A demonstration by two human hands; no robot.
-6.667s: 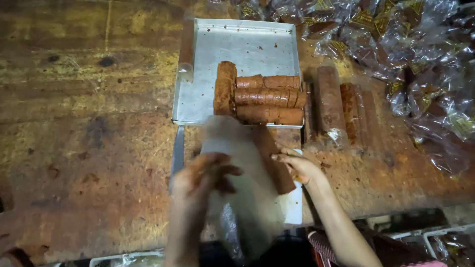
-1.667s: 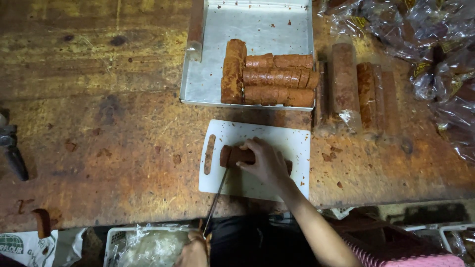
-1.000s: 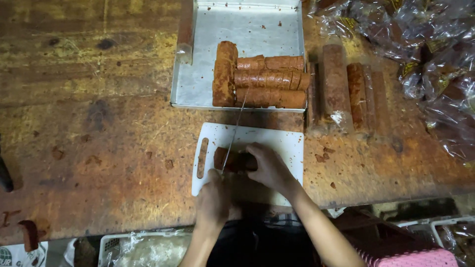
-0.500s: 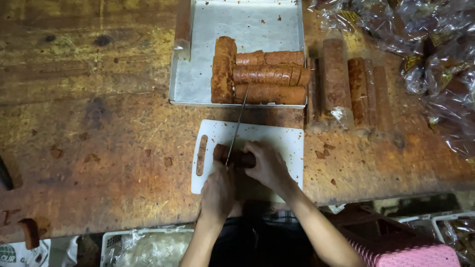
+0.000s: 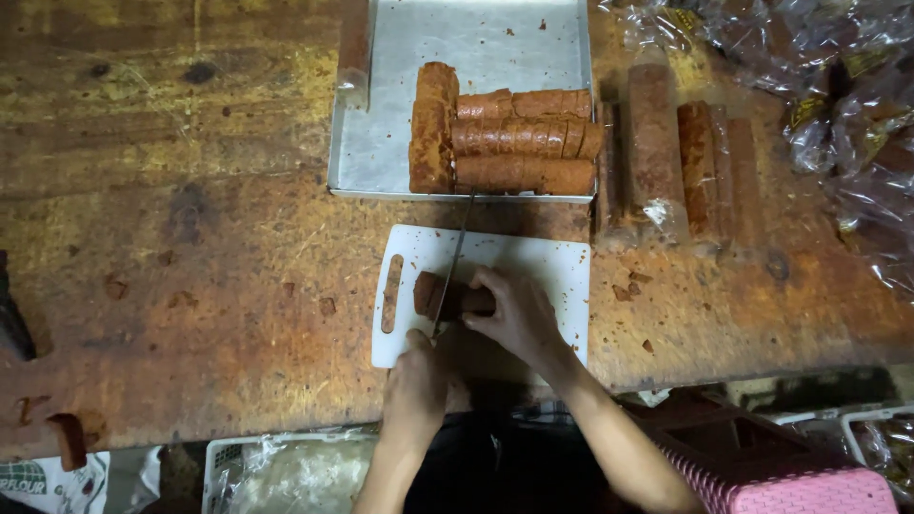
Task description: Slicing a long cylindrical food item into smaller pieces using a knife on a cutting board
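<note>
Currently a brown cylindrical log (image 5: 455, 297) on the white plastic cutting board (image 5: 533, 266) is pinned under right-hand fingers (image 5: 490, 286) pressed together; left hand (image 5: 419, 371) is wrapped around the long thin-bladed knife (image 5: 455, 252), which is set into the log just beside those fingers.

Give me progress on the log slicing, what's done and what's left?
Done: several sliced reddish-brown logs lie stacked in the metal tray. In hand: the left hand holds a long knife across a short brown log piece on the white plastic cutting board, while the right hand steadies it. Left: wrapped brown logs lie uncut on the wooden table, right of the tray.
</note>
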